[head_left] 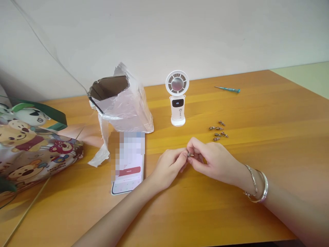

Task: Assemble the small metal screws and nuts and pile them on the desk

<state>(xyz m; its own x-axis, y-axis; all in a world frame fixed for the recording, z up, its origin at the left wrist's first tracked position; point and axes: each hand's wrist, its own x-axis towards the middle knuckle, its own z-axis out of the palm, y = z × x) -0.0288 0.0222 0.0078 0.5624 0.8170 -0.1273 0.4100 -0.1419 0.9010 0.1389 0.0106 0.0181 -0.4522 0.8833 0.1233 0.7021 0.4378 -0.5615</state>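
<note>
Six small metal fittings (218,134) on wooden desk (257,103) by my right hand (214,161); my left hand (168,168) joins it, fingertips clamped together on seventh fitting (190,154).

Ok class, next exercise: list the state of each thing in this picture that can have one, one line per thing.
left hand: fingers pinching a small metal fitting
right hand: fingers pinching the same fitting
other metal fittings: loose, in a small group
screwdriver: lying down, not held
desk fan: upright, display lit
phone: lying flat, screen on
cardboard box: plastic-wrapped, top open
</note>
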